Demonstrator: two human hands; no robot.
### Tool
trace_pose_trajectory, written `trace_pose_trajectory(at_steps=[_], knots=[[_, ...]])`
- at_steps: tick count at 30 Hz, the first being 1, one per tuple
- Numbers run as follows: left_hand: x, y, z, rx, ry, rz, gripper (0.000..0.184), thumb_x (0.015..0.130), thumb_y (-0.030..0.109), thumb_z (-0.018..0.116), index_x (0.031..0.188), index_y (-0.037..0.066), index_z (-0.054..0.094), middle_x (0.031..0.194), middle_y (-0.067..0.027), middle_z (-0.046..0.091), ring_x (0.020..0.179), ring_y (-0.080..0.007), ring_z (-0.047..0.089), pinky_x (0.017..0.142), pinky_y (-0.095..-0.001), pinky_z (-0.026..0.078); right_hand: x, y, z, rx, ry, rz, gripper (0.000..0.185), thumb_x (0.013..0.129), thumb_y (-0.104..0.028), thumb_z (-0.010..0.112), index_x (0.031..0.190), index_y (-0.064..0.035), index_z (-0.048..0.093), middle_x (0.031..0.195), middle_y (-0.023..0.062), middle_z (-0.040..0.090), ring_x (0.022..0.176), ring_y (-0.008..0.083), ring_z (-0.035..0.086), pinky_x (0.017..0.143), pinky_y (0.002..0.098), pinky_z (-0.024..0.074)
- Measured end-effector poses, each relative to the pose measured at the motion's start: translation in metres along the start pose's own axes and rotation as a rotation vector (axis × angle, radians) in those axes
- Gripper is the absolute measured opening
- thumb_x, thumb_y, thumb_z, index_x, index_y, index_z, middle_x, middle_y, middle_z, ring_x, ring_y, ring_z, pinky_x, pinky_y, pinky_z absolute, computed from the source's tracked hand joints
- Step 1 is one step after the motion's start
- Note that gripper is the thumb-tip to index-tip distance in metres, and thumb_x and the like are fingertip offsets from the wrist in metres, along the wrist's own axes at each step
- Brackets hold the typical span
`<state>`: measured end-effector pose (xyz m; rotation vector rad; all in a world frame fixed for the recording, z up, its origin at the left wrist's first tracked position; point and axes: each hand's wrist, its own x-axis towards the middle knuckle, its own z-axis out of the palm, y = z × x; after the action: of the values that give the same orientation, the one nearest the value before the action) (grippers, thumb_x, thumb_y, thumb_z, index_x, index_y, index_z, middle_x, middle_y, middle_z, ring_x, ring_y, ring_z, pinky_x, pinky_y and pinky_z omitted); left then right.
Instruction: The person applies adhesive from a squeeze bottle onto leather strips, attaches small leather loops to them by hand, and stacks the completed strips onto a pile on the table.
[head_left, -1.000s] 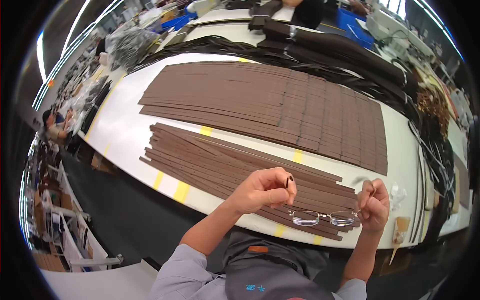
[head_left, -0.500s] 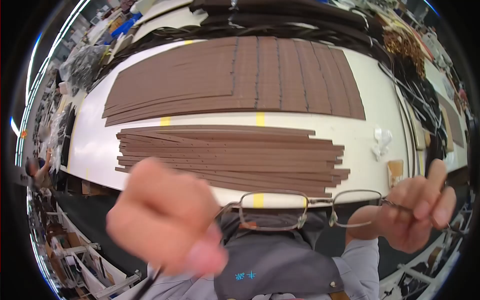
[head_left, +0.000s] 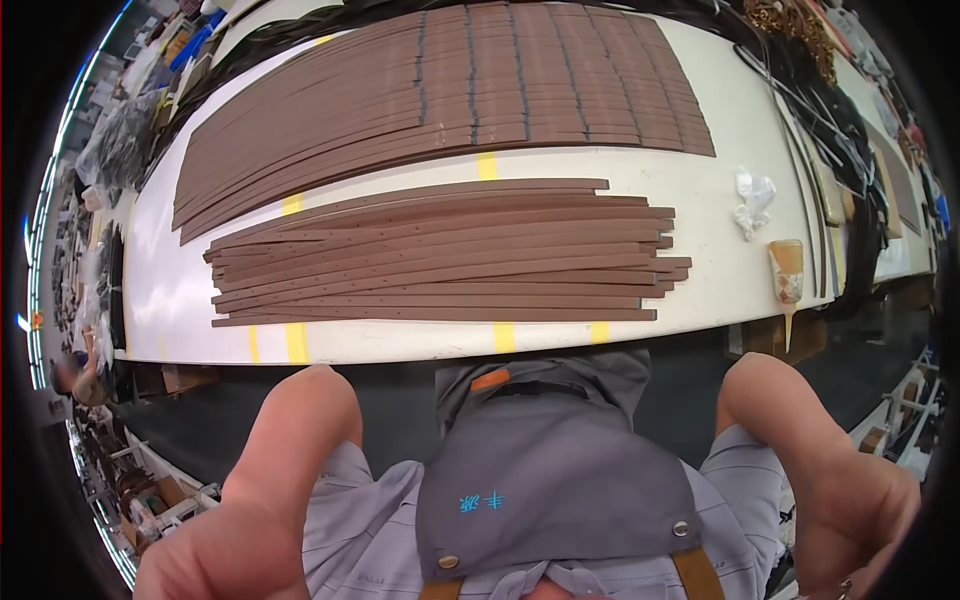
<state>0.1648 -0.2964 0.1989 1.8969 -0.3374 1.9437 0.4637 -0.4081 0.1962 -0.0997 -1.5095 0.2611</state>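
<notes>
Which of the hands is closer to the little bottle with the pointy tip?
Right. The right hand is below the bottle in the picture and slightly to its right; the left hand is far across, at the picture's lower left.

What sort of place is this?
Probably a factory workshop: brown strips lie spread on a white table, with a bottle near its edge, and there's a gray apron in view.

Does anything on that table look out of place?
Yes: the amber nozzle bottle lies with its tip past the edge of the white table, where it could get knocked. The nearer brown strips lie crooked, ends uneven.
</notes>
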Motion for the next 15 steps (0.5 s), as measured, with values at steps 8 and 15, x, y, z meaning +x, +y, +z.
trace_pose_trajectory(at_steps=[8, 15], knots=[[0.021, -0.02, -0.011, -0.203, -0.26, -0.068, 0.03, 0.088, -0.004, 0.065, 0.112, 0.007, 0.052, 0.101, 0.0074, 0.053, 0.081, -0.0051, 0.053, 0.071, -0.0221, 0.046, 0.018, 0.006, -0.029, -0.032, -0.195, -0.037, 0.028, 0.089, -0.001, 0.062, 0.116, -0.0049, 0.063, 0.091, -0.0028, 0.062, 0.08, 0.0067, 0.059, 0.067, 0.0249, 0.0512], [0.04, -0.036, -0.039, -0.335, -0.436, -0.132, 0.026, 0.09, 0.001, 0.065, 0.112, 0.008, 0.054, 0.104, 0.0079, 0.056, 0.082, -0.0048, 0.054, 0.075, -0.0243, 0.048, 0.014, 0.003, -0.043, -0.135, -0.117, -0.098, 0.039, 0.093, -0.006, 0.059, 0.131, -0.0095, 0.058, 0.102, -0.0021, 0.061, 0.084, 0.0084, 0.06, 0.072, 0.0247, 0.0524]])
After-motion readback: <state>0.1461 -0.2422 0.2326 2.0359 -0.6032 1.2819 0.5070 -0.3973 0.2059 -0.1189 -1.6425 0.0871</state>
